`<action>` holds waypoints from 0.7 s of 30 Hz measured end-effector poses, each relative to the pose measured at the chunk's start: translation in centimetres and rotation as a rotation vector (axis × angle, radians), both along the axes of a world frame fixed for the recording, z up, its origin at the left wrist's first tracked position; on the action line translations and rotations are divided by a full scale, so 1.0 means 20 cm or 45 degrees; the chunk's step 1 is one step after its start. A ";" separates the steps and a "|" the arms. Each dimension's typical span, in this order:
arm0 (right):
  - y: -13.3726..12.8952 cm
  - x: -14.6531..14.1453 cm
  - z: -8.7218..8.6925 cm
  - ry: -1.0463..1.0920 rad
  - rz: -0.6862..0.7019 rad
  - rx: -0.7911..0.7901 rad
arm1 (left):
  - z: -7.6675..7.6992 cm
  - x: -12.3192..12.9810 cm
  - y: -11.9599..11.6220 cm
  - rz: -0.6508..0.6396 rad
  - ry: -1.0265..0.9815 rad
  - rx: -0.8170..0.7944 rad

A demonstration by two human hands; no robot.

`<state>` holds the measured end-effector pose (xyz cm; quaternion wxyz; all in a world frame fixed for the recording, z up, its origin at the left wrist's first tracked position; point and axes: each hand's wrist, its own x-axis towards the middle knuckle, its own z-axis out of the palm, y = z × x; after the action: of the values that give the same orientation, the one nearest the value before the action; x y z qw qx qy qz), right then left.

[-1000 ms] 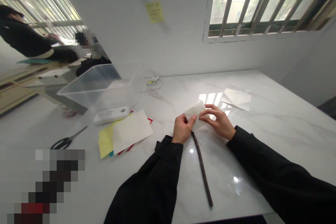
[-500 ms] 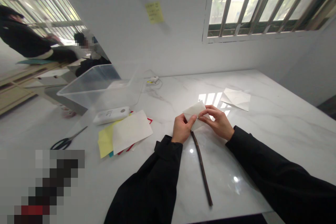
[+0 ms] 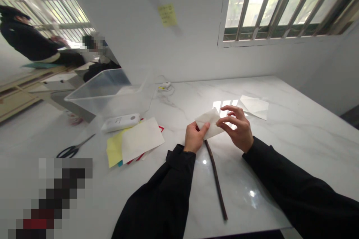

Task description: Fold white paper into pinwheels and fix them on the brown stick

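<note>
My left hand (image 3: pixel 194 137) holds a folded off-white piece of paper (image 3: pixel 210 127), its thumb on top of the sheet. My right hand (image 3: pixel 238 127) is at the paper's right edge, thumb and forefinger pinched, the other fingers curved and lifted. Whatever small thing may be between those fingertips is too tiny to make out. A dark brown stick (image 3: pixel 215 179) lies lengthwise on the table, with its far end reaching up to the paper's lower edge; whether it goes on beneath cannot be seen.
A creased white sheet (image 3: pixel 254 106) lies farther back on the marble-patterned table (image 3: pixel 303 119). To the left are stacked coloured papers (image 3: pixel 143 140), a white oblong device (image 3: pixel 120 122), black scissors (image 3: pixel 70 151) and a clear plastic bin (image 3: pixel 95 99). Two people sit in the background.
My right hand has drawn back to the right from the middle of the paper, its upper fingers rising. My left hand keeps hold of the paper in the same place.
</note>
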<state>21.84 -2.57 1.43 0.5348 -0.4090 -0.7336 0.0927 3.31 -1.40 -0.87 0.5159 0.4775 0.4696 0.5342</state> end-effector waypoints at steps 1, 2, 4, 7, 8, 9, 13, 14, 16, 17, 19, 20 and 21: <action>0.00 0.00 -0.01 -0.001 0.013 -0.024 | 0.00 0.00 0.00 -0.004 -0.007 0.001; 0.01 -0.01 -0.01 -0.007 0.031 -0.056 | 0.00 0.00 0.00 -0.005 -0.009 0.002; 0.02 -0.02 -0.03 -0.021 0.071 -0.129 | 0.00 0.00 0.00 0.000 -0.001 0.007; 0.03 -0.02 -0.07 -0.038 0.104 -0.208 | 0.00 0.00 0.00 -0.003 0.016 0.022; 0.04 -0.02 -0.08 -0.040 0.105 -0.222 | -0.01 0.00 0.00 -0.006 0.017 0.029; 0.04 -0.02 -0.09 -0.037 0.102 -0.232 | -0.01 0.00 0.00 -0.009 0.017 0.035; 0.05 -0.01 -0.13 -0.009 0.086 -0.272 | -0.01 0.00 0.01 -0.022 0.005 0.047; 0.06 -0.01 -0.13 0.000 0.082 -0.282 | -0.01 0.00 0.00 -0.026 0.005 0.047; 0.06 -0.01 -0.14 0.017 0.069 -0.300 | -0.01 0.00 0.00 -0.036 0.010 0.046; 0.06 -0.01 -0.14 0.027 0.063 -0.305 | -0.01 0.00 0.00 -0.040 0.012 0.045; 0.06 -0.01 -0.14 0.040 0.063 -0.310 | -0.01 0.00 0.00 -0.047 0.020 0.040; 0.07 -0.01 -0.14 0.043 0.068 -0.311 | -0.01 0.00 0.00 -0.048 0.026 0.039; 0.07 -0.01 -0.14 0.044 0.074 -0.313 | -0.02 0.00 0.00 -0.049 0.034 0.038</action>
<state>21.68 -1.24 -1.43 0.4902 -0.4484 -0.7190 0.2042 3.30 -1.36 -1.18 0.5125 0.5011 0.4590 0.5250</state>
